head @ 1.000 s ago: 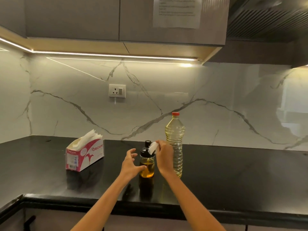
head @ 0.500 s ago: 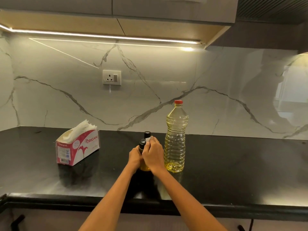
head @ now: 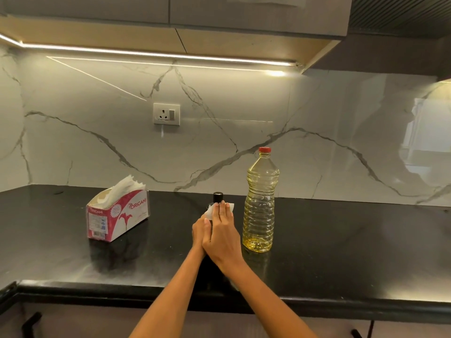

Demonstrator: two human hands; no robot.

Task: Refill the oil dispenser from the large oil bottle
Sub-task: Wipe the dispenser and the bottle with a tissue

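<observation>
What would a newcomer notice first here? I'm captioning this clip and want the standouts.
Centre stage, both hands meet at the counter: the right hand presses a white tissue against the dark dispenser, with the left hand beside it. Just right of them stands the tall oil bottle with its red cap on. To the left sits a red and white tissue box on the black counter.

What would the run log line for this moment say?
left hand: on oil dispenser | right hand: pressing tissue on it | large oil bottle: capped, upright
</observation>
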